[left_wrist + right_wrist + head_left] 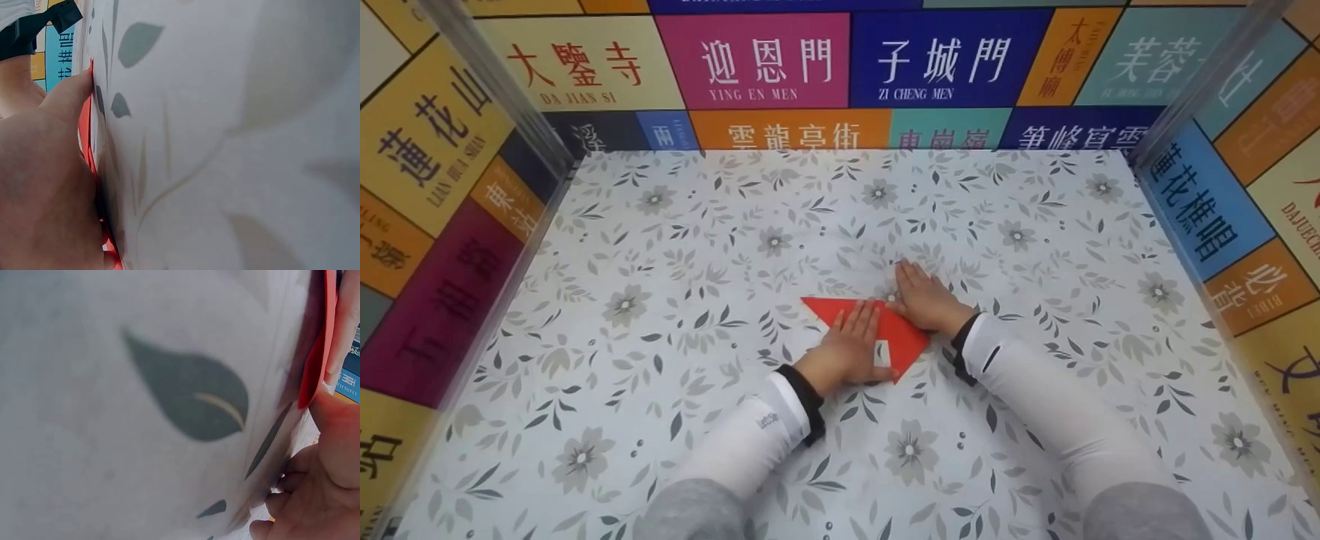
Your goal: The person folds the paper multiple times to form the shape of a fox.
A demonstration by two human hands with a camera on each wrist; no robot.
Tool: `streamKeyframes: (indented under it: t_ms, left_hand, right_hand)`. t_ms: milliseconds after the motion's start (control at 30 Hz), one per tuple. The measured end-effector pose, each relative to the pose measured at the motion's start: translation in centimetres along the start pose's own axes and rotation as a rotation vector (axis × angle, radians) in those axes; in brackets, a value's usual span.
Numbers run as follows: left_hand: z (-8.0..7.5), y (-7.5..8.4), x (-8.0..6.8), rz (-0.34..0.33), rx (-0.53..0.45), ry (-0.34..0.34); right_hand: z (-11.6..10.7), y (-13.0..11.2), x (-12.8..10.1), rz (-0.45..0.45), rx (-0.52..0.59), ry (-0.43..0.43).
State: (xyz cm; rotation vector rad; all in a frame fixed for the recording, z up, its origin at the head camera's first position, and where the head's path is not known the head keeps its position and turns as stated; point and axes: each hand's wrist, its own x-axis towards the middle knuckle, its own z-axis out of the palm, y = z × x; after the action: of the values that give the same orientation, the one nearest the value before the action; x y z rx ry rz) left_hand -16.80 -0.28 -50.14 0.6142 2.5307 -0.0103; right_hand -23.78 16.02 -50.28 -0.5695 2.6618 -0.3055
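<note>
A folded sheet of red paper [906,336] lies on the tabletop, pointed at its far left and near corners, with a small white patch showing near its middle. My left hand [849,351] rests flat on it, fingers extended and thumb out toward the near corner. At the paper's upper right edge is my right hand [926,300], its fingers stretched forward over the cloth. The right wrist view shows that thumb beside the raised red edge [318,363]; whether it presses there I cannot tell. In the left wrist view, the palm [45,180] hides most of the paper.
White cloth with grey flowers and leaves [660,420] covers the tabletop. Colourful panels with large characters [754,60] stand along the back and both sides. Clear upright edges [502,82] mark the back corners.
</note>
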Motion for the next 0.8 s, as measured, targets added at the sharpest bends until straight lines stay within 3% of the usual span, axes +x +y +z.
streamKeyframes:
  t_ms: [200, 533, 800]
  left_hand:
    - [-0.5, 0.2, -0.3, -0.018, 0.011, -0.01]
    - [1.0, 0.0, 1.6, -0.033, -0.008, -0.042]
    - [0.6, -0.2, 1.3, -0.033, -0.027, -0.045]
  right_hand:
    - [0.2, 0.4, 0.2, -0.002, -0.002, -0.009]
    - [0.6, 0.9, -0.4, -0.045, 0.03, -0.029]
    - [0.3, 1.5, -1.2, -0.107, 0.029, -0.039]
